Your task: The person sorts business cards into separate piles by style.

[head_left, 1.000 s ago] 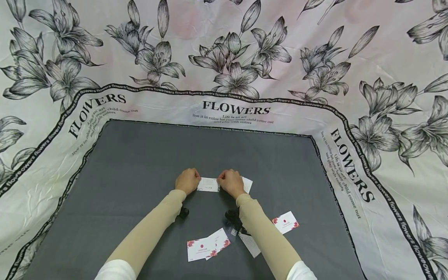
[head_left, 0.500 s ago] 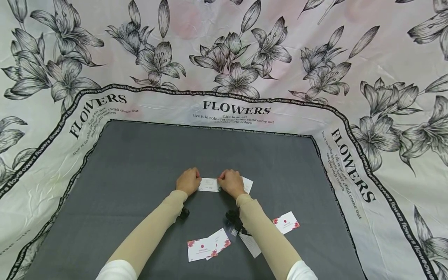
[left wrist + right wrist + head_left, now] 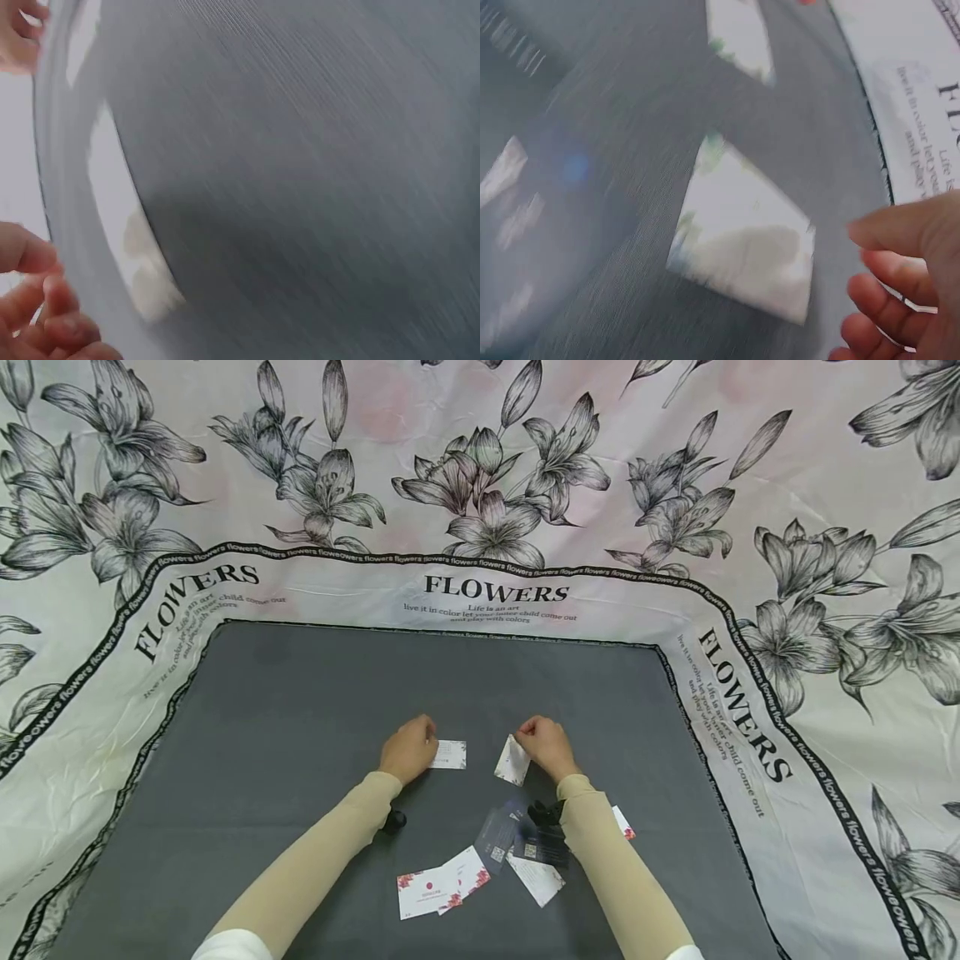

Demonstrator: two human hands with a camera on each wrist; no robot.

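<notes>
Left hand (image 3: 408, 750) rests on the dark grey cloth-covered table (image 3: 300, 710), fingers curled, fingertips on the left short edge of a small white rectangular card with faint print (image 3: 450, 755). Whether it pinches or only touches the card: cannot tell from the head view; the left wrist view is motion-blurred.

That card lies flat, long axis left–right, extending rightward from the left hand toward the gap between the two hands. Left hand is the nearer one; right hand is well apart from it.

Right hand (image 3: 546, 747) is curled, holding a second small white card (image 3: 512, 761) by its right edge. This card is tilted, with one corner down near the cloth. In the right wrist view the same card (image 3: 744, 236) appears pale, blurred, with a greenish tint at the upper corner, just beside the fingers (image 3: 885, 296).

Nearer the person: red-and-white flowered cards (image 3: 438, 887), dark cards (image 3: 498, 835), another white card (image 3: 536, 881). A white flower-printed sheet reading "FLOWERS" (image 3: 495, 587) surrounds the grey area.
</notes>
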